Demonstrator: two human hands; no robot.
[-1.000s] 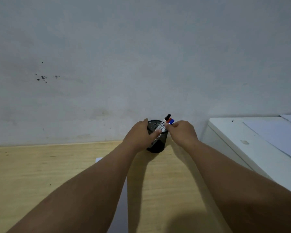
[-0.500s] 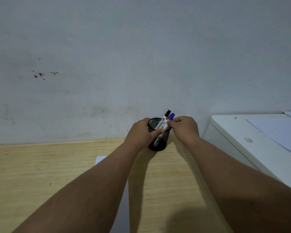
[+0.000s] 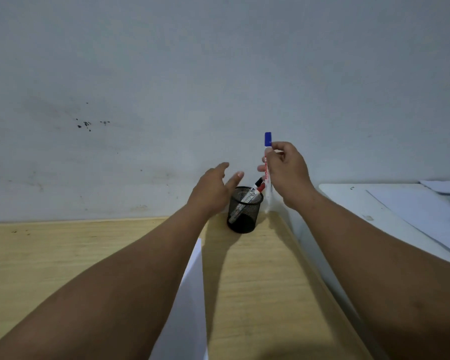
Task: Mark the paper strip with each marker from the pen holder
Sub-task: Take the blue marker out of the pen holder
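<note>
1. Fingers of the right hand pinch the blue-capped marker upright, above the pen holder.
2. Left hand hovers spread wide beside the holder.
3. Paper strip lies nearer on the counter.

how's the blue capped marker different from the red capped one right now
The blue-capped marker is out of the pen holder, held nearly upright in the right hand; the red-capped marker sits in the holder, leaning against its rim. Blue's body shows almost fully; red's is mostly behind mesh. Both have white barrels and caps on.
</note>
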